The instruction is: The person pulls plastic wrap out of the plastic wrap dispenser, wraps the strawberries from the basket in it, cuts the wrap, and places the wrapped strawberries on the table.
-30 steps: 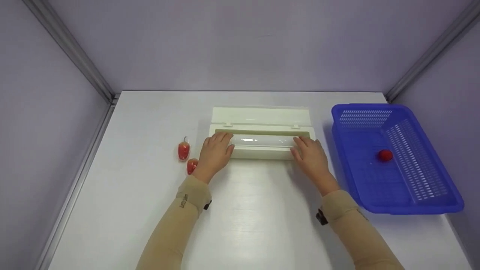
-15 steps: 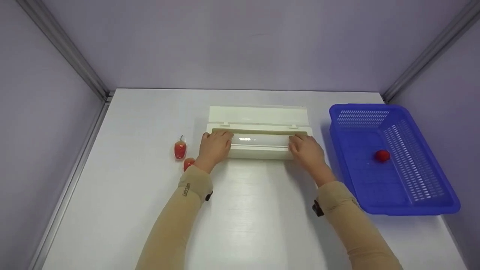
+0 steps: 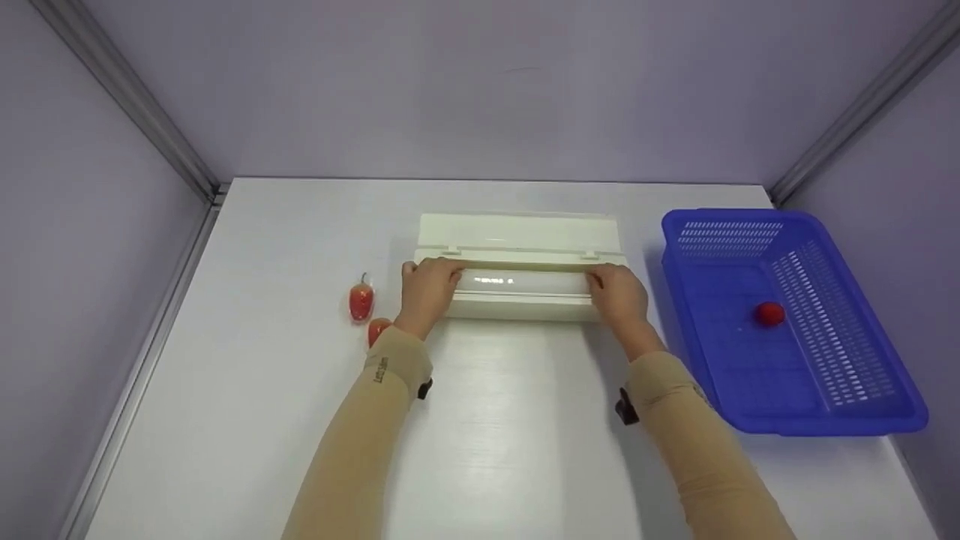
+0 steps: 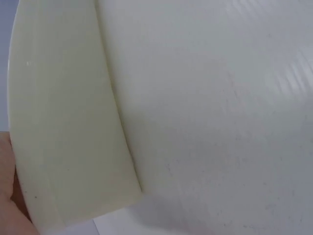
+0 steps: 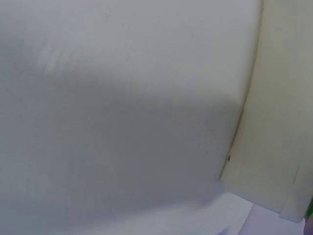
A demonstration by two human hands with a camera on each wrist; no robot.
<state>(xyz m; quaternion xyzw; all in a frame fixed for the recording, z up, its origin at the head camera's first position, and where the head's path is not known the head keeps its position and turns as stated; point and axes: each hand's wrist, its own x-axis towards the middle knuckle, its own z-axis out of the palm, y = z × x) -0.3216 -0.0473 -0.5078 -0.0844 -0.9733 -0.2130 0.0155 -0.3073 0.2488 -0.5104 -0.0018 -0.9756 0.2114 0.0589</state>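
Observation:
A cream-white cling film dispenser (image 3: pixel 525 307) lies across the table with its lid (image 3: pixel 517 231) tipped back. The shiny roll of cling film (image 3: pixel 525 283) sits inside it. At the roll's left end, my left hand (image 3: pixel 429 292) has its thumb and fingers bent together at the film. My right hand (image 3: pixel 621 298) pinches in the same way at the right end. The film edge itself is too clear to make out. The left wrist view shows the dispenser's front wall (image 4: pixel 73 117) with a bit of the hand (image 4: pixel 7 196) behind it.
Left of the dispenser lie two small red pepper-like pieces in shiny clear wrap, one pepper (image 3: pixel 361 301) whole in view, the other pepper (image 3: pixel 377 330) partly behind the left wrist. A blue plastic basket (image 3: pixel 694 352) on the right holds a round red piece (image 3: pixel 769 314).
Both hands stay at the roll's ends, but their fingers, spread a second ago, have drawn in and bent against the thumbs. The dispenser and basket stay put; the view shifts slightly.

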